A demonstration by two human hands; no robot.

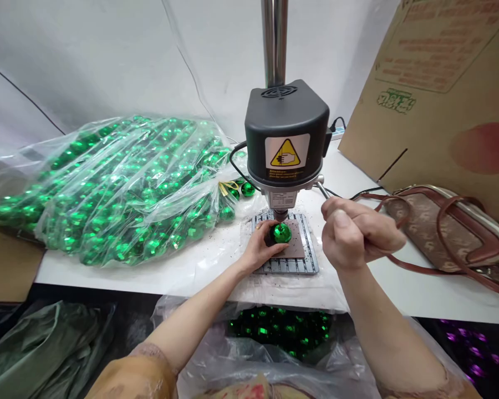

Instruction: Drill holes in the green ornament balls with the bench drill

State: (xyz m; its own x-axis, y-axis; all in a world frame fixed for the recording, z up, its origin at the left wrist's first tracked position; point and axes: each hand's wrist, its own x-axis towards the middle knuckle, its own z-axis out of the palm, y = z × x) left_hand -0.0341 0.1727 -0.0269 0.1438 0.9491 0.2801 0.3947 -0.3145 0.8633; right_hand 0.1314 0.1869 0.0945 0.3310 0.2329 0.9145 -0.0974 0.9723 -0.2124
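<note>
Beneath the chuck of a black bench drill press (289,133), a shiny green faceted ball (281,233) rests on a small brown board. My left hand (263,243) grips this ball from its left side, thumb in front and fingers behind. My right hand (357,230) is closed around the drill press's metal lever (323,190), to the right of the motor head. Under the board (297,247) lies the slotted metal base (289,266), sprinkled with dark shavings. The drill tip is hidden or too small to make out against the ball's top.
Clear plastic bags of green balls (137,194) cover the table's left side. A brown handbag (444,227) and a large cardboard box (436,100) stand at right. An open plastic bag of green balls (280,330) sits below the table edge, with purple balls (474,349) lower right.
</note>
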